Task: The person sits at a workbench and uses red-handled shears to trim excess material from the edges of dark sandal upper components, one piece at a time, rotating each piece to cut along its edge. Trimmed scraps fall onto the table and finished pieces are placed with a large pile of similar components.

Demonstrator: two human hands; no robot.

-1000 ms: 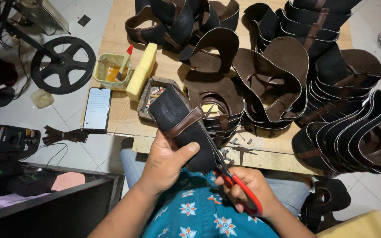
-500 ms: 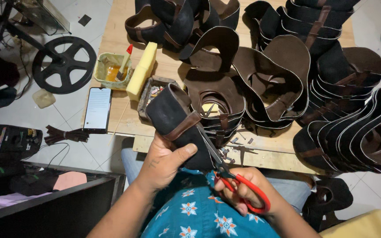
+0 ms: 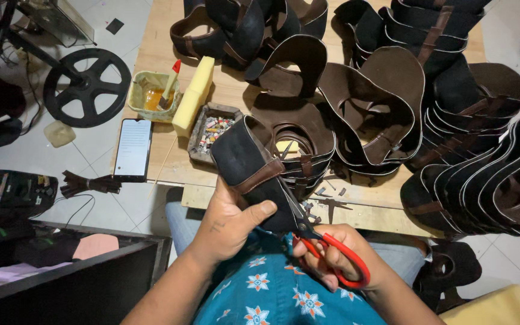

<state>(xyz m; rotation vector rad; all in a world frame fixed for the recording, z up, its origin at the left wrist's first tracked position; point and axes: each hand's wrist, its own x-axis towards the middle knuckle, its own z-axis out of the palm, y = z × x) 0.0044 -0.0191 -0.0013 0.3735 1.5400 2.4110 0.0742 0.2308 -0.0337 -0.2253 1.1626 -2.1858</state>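
My left hand grips a dark leather shoe upper with a brown strap across it, thumb pressed on its lower edge. My right hand holds red-handled scissors, fingers through the loops. The blades point up and left along the upper's right edge, near the brown strap. Both hands are over my lap, above a blue floral shirt.
A wooden board on the floor carries many stacked dark and brown leather uppers, a yellow sponge block, a glue tub and a small tray of bits. A phone lies at the left; a black wheel beyond.
The scissors have slid a little higher along the upper's edge, and my left hand has tilted the piece slightly. Otherwise the scene is the same.
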